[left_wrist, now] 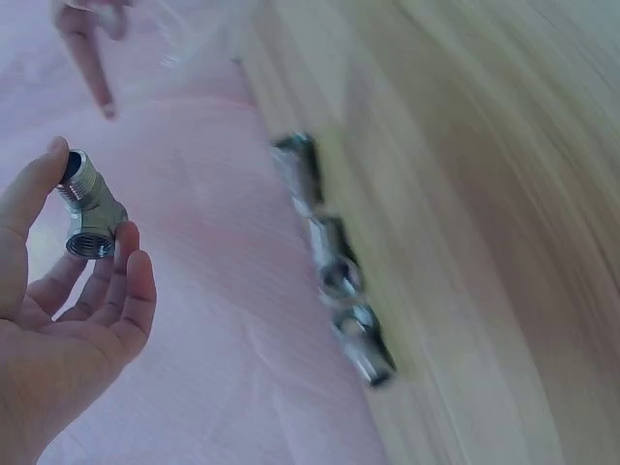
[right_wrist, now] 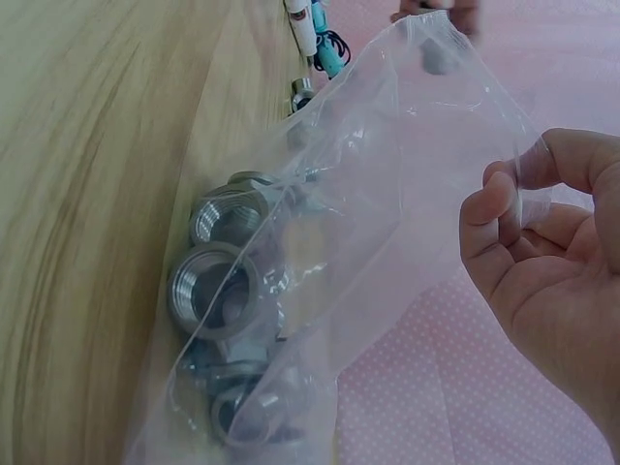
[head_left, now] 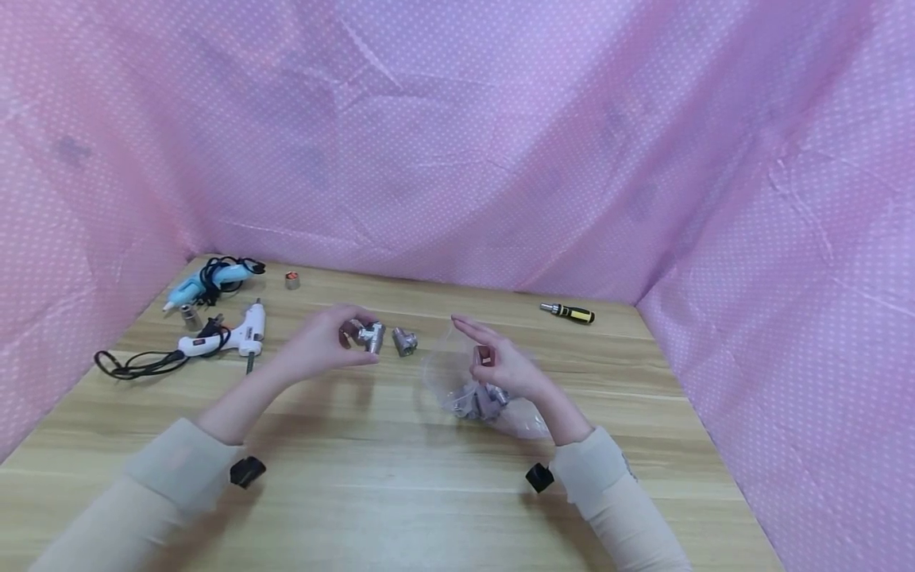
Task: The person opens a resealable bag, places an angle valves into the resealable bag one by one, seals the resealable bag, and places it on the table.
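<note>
My left hand (head_left: 325, 343) holds a silver metal tee pipe fitting (left_wrist: 95, 208) above the table, thumb on its threaded end and fingers under its body. Another tee fitting (head_left: 404, 342) lies on the table just right of it. In the left wrist view, the fittings (left_wrist: 334, 262) on the wood form a short row. With thumb and fingers, my right hand (head_left: 511, 369) pinches the raised edge of a clear plastic bag (right_wrist: 407, 213). Several metal fittings (right_wrist: 213, 291) with round threaded openings sit in the bag's lower part, on the table.
A blue glue gun (head_left: 225, 274) and a white glue gun (head_left: 246, 330) with black cords lie at the left. Near them stand a metal socket-like piece (head_left: 190, 318) and a small round fitting (head_left: 291, 280). A yellow-black screwdriver (head_left: 572, 313) lies back right. Pink dotted cloth (head_left: 457, 159) hangs behind.
</note>
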Demonstrator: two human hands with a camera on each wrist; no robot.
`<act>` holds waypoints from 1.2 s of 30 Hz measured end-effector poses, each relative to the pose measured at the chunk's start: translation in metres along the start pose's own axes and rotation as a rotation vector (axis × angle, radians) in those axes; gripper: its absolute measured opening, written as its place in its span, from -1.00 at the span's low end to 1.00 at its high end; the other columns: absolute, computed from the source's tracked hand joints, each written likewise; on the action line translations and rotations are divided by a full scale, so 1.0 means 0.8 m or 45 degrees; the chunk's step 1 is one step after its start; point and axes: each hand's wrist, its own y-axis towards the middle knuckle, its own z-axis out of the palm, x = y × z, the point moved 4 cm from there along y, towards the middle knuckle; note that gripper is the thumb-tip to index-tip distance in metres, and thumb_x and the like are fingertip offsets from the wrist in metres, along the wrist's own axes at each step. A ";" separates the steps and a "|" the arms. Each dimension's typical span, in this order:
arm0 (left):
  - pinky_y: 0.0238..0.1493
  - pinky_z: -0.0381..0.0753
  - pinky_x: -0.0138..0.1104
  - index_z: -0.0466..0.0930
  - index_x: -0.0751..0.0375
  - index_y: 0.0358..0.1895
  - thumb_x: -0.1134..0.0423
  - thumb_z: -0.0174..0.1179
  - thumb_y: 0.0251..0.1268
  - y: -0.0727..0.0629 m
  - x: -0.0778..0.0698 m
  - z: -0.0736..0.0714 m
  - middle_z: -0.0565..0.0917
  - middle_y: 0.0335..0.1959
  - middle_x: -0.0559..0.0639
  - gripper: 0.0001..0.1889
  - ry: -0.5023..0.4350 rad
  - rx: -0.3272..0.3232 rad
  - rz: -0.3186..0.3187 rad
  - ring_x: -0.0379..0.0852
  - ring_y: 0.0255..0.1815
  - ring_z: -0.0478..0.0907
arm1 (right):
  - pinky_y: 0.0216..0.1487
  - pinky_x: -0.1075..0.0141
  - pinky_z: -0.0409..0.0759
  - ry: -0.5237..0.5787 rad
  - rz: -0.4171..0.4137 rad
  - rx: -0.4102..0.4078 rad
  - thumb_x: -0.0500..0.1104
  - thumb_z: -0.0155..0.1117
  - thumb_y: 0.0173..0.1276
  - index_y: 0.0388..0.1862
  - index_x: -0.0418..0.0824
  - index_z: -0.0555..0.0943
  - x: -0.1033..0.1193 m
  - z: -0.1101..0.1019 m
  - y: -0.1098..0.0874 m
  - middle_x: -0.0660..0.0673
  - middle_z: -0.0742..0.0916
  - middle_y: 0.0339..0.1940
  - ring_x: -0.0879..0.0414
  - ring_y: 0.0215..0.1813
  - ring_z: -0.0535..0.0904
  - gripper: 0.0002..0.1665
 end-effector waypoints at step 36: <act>-0.09 0.62 -0.44 0.47 0.22 0.17 0.39 0.39 -0.04 0.029 -0.056 0.134 0.57 0.09 0.08 -0.41 -0.273 0.165 0.214 -0.13 -0.12 0.61 | -0.51 0.40 0.51 0.022 0.047 -0.014 -0.56 0.10 0.09 0.48 -0.08 0.15 -0.035 0.003 0.007 -0.01 0.16 0.52 0.22 -0.49 0.38 -0.04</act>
